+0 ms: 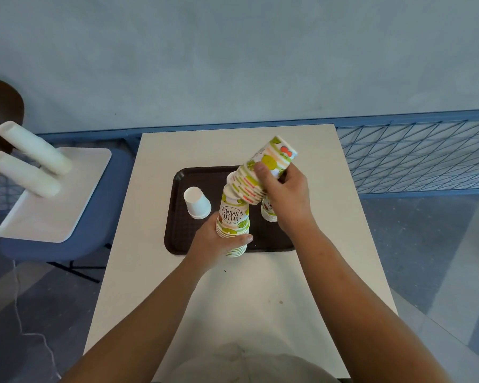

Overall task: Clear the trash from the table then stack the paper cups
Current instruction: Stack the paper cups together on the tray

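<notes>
As the left hand (219, 243) gripped the upright stack (234, 214), the right hand (286, 196) clasped a tilted stack (273, 156) at one o'clock, which probably needed straightening.

Left hand (219, 241) reaches forward from lower left, thumb and fingers curled round the upright cup stack (234, 217) near its base. Right hand (285, 194) reaches in from lower right, held higher, gripping the tilted cup stack (263, 170).
</notes>
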`<act>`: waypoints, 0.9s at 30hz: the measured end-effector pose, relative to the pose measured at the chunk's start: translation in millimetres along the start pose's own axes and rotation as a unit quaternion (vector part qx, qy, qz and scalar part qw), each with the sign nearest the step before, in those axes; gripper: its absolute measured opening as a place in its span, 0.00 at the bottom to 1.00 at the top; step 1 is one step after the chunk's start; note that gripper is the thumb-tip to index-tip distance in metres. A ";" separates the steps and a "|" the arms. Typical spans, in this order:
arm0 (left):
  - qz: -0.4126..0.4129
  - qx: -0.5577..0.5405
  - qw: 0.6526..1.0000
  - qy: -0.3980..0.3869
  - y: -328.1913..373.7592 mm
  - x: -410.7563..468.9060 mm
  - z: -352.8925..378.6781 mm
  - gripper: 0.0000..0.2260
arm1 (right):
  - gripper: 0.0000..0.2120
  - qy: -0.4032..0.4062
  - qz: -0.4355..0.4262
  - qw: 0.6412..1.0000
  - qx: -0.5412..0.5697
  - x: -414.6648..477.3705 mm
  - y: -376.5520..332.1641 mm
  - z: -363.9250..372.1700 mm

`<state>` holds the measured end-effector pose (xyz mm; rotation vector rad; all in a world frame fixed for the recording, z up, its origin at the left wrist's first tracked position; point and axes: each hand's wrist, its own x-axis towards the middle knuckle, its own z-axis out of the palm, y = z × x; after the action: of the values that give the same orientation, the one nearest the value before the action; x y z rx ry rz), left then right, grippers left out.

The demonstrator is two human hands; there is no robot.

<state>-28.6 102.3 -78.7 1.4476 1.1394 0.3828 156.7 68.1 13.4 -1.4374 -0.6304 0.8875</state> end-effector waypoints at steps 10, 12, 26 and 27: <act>-0.001 0.002 1.000 0.004 1.0 5.7 3.0 0.31 | 0.16 0.148 0.078 0.978 0.125 38.2 33.2 -41.9; -0.004 0.001 1.000 0.006 0.4 7.1 2.7 0.33 | 0.18 0.167 0.045 0.984 0.034 45.2 37.5 -48.2; -0.011 -0.003 1.000 0.012 2.5 13.0 5.5 0.32 | 0.42 -0.024 -0.002 0.890 -0.456 55.7 108.6 -49.6; -0.010 -0.005 1.000 0.016 3.1 13.0 5.4 0.31 | 0.44 -0.002 -0.017 0.889 -0.457 52.1 107.0 -48.3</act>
<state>-17.1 110.2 -82.2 1.4258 1.1748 0.3976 210.6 75.2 -102.9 -2.2459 -1.1643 0.5623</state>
